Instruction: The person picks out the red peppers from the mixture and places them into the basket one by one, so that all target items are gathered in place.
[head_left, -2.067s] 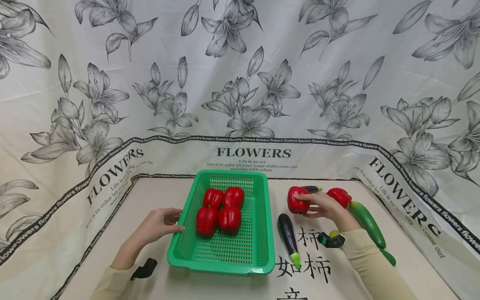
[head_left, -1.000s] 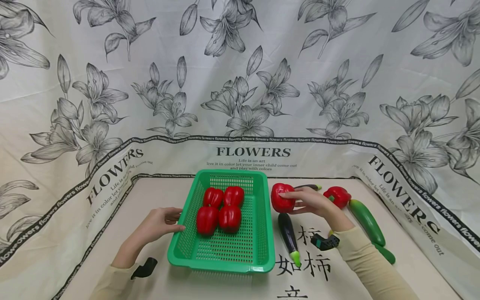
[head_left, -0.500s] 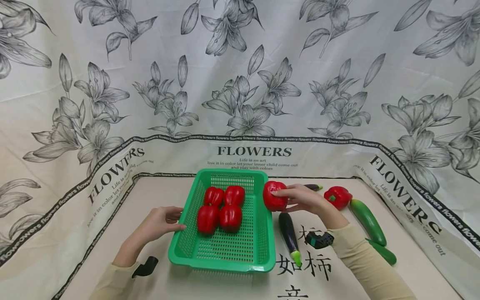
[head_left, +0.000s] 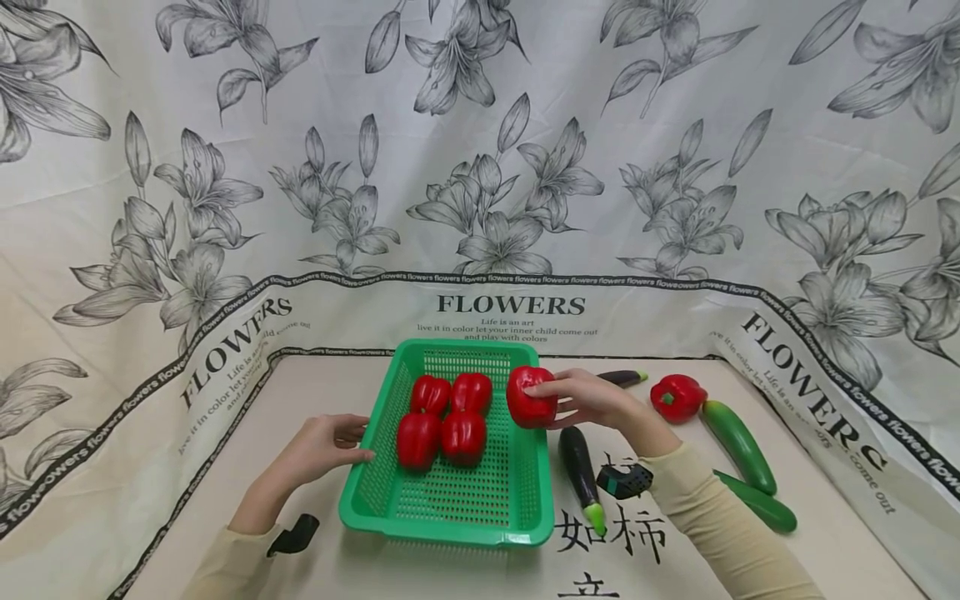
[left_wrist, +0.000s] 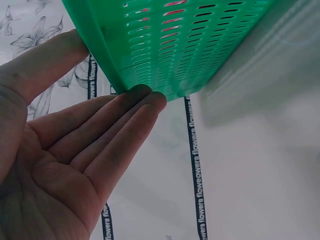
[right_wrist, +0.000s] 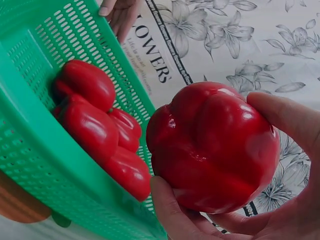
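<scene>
In the head view, my right hand [head_left: 596, 398] holds a red bell pepper [head_left: 531, 397] over the right rim of the green plastic basket [head_left: 450, 528]. The right wrist view shows the pepper's lobed side, with thumb and fingers spread around it. Several red bell peppers [head_left: 462, 437] lie grouped inside the basket, toward its far left. My left hand [head_left: 321, 450] grips the basket's left rim. Its thumb reaches over the edge, while the fingertips [left_wrist: 156, 101] touch the outside, as the left wrist view shows.
A dark eggplant [head_left: 577, 467] lies just right of the basket, and another eggplant [head_left: 624, 378] is behind my right hand. Farther right are a red bell pepper [head_left: 677, 397], a green cucumber-like vegetable [head_left: 738, 446] and a second one [head_left: 759, 504], partly behind the sleeve. A flowered cloth [head_left: 510, 208] hangs behind.
My right hand has carried the bell pepper leftward, from beside the eggplants to above the basket's right rim. My left hand and the basket have stayed in place.
</scene>
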